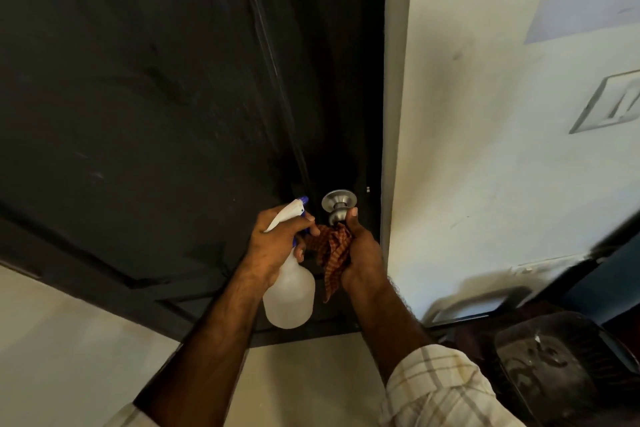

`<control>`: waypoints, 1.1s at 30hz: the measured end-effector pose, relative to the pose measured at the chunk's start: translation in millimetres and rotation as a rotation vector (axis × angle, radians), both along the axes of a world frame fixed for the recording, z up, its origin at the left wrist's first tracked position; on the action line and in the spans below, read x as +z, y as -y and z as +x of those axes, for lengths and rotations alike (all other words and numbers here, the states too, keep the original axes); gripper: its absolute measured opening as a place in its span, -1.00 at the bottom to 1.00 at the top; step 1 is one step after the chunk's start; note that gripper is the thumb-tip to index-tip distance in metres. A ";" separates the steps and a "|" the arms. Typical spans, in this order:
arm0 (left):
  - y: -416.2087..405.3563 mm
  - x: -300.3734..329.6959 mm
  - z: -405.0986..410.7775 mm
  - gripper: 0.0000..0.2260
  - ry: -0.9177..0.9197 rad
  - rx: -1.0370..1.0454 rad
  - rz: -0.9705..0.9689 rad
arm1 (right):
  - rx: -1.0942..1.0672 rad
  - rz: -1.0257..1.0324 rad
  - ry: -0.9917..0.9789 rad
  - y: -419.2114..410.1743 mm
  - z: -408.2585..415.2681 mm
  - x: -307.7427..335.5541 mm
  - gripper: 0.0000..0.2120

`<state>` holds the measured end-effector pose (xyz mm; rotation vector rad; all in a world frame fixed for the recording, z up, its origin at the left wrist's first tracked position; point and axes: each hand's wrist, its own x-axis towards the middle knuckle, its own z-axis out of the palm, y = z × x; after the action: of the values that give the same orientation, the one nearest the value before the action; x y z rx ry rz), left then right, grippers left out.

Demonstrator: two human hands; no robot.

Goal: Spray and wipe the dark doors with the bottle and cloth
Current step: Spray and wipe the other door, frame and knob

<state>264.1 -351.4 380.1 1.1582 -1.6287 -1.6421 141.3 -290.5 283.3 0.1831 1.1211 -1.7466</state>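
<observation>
Checked orange cloth (330,250) is bunched in my right hand (362,253) just under the door knob (338,206), my left hand (277,243) grips the spray bottle (289,295) beside the dark door (156,97), so I judge wiping comes next.

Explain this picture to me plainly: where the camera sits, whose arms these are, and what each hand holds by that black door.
There is no machine here. One wide-angle camera worn on a person's head looks forward and down, so the two arms are that person's own. The left hand grips a translucent white plastic spray bottle with a blue-tipped trigger head. The right hand holds a crumpled red-and-orange checked cloth just below a round silver metal doorknob. The knob sits on the dark, matt black door, next to a scuffed cream-white wall.
</observation>
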 end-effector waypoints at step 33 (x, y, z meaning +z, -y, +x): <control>-51.3 -13.8 30.9 -0.90 -0.008 -0.041 -0.002 | 0.012 0.064 -0.019 -87.8 -20.2 8.6 -0.50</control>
<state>295.0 -300.1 366.3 1.1233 -1.6589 -1.6675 121.1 -202.7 291.9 0.1988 1.1905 -1.7064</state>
